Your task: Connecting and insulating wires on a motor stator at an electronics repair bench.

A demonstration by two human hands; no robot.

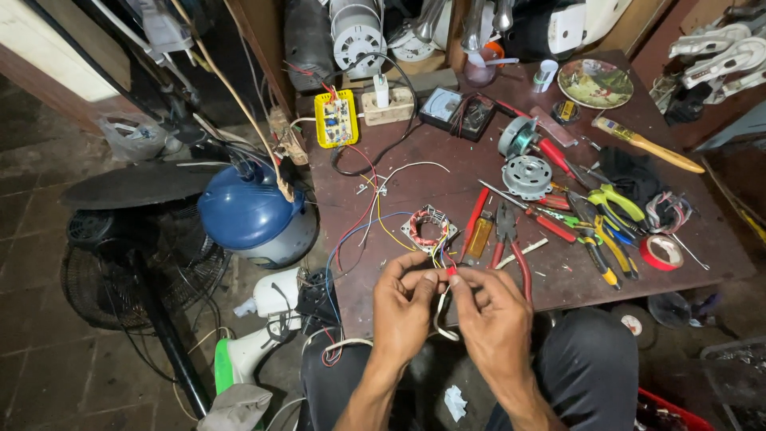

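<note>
Both hands, left (401, 307) and right (493, 315), pinching wires (444, 267) (from stator (429, 228)) at tabletop's (447, 191) near edge; best twisted tight, strands aligned.

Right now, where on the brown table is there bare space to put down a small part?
The table is bare in its middle, between the white wire loop, the black meter and the silver motor part. Another bare patch lies right of the red-handled pliers, near the front edge. The right side, around the red tape roll, is crowded with tools.
</note>
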